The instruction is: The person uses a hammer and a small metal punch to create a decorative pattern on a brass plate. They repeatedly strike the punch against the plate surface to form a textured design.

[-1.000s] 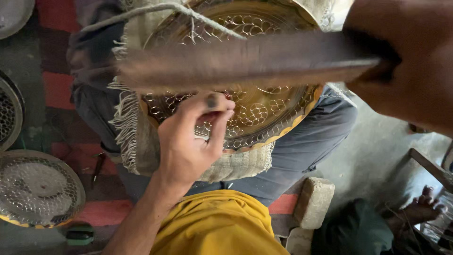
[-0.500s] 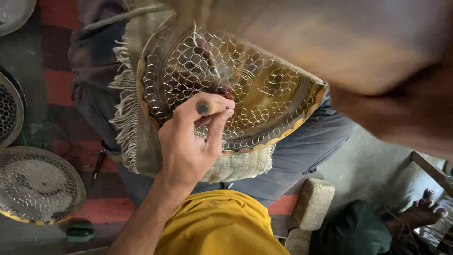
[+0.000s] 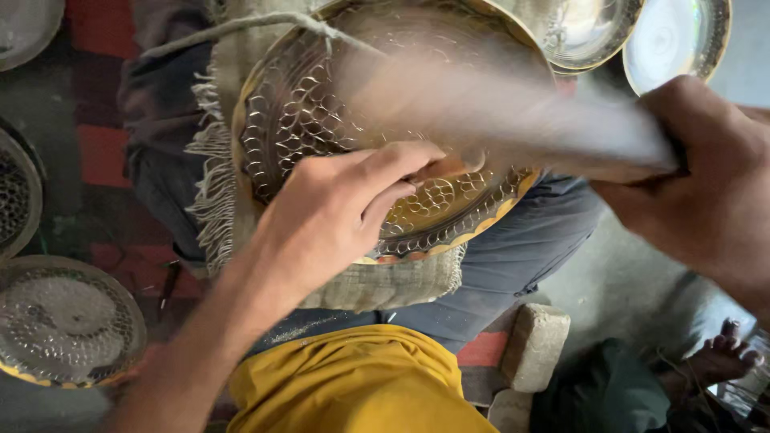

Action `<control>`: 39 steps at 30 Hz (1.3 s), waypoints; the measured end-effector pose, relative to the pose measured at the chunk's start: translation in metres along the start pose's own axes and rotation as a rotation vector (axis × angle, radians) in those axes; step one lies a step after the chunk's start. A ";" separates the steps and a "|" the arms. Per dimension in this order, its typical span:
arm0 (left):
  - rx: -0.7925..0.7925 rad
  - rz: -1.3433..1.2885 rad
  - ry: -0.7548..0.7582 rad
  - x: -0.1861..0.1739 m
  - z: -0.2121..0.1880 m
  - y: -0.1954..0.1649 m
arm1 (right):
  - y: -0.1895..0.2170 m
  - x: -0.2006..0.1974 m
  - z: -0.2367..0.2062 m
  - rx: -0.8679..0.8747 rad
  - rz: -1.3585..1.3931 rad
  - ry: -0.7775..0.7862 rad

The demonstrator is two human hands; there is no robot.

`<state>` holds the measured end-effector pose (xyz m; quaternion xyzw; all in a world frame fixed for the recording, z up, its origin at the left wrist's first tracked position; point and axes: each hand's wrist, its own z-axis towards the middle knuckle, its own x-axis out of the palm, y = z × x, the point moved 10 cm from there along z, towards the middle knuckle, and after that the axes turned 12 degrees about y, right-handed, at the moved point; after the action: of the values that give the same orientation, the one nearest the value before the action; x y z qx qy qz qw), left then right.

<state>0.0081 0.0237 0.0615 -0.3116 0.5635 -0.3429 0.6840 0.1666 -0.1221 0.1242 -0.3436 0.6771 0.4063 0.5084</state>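
Head view: two hands work a patterned brass plate propped on the person's lap.

The left hand [image 3: 341,212] pinches a small chisel-like punch [image 3: 449,168], its tip set against the brass plate [image 3: 321,120], fingers curled tight, seemingly to steady the tool on one spot. The right hand [image 3: 710,192] is clenched around a wooden mallet [image 3: 513,112], which crosses above the plate as a blur of motion. The plate leans tilted on a fringed burlap pad [image 3: 385,281] over the knees, which appears to cushion it and angle its scale-patterned face toward the person. Other worked plates [image 3: 64,325] lie on the floor at near left; more stand at far right. A stone block [image 3: 533,345] sits near right.
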 end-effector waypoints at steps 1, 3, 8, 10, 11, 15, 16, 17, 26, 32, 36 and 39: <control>-0.049 -0.039 0.105 0.007 0.005 0.006 | -0.009 0.006 -0.007 0.054 0.031 0.021; -0.017 -0.068 0.195 0.010 0.013 0.005 | -0.022 0.021 -0.019 0.099 0.096 0.071; 0.096 -0.030 0.387 0.016 0.030 -0.006 | -0.040 0.070 -0.048 0.167 0.600 -0.009; 0.199 0.059 0.395 0.014 0.037 -0.017 | -0.035 0.092 -0.062 0.170 0.802 -0.084; 0.251 0.104 0.402 0.014 0.039 -0.022 | -0.035 0.103 -0.069 0.201 0.861 -0.128; 0.248 0.364 0.613 0.033 0.048 -0.020 | -0.039 0.128 -0.092 0.344 0.862 -0.313; 0.235 0.432 0.657 0.037 0.049 -0.018 | -0.037 0.127 -0.095 0.346 0.782 -0.338; 0.222 0.500 0.699 0.041 0.051 -0.015 | -0.035 0.126 -0.098 0.347 0.701 -0.361; 0.269 0.306 0.693 0.038 0.057 -0.025 | -0.016 0.135 -0.117 0.223 0.472 -0.519; 0.242 0.360 0.455 0.019 0.046 -0.022 | -0.035 0.125 -0.105 0.316 0.473 -0.361; -0.008 0.083 0.502 0.025 0.026 0.003 | -0.048 0.078 -0.074 0.176 0.563 -0.312; -0.009 0.071 0.284 0.012 0.013 0.002 | -0.041 0.042 -0.044 0.114 0.347 -0.108</control>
<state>0.0228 0.0155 0.0555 -0.2428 0.6669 -0.3567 0.6075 0.1740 -0.1820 0.0819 -0.1700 0.7198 0.4668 0.4849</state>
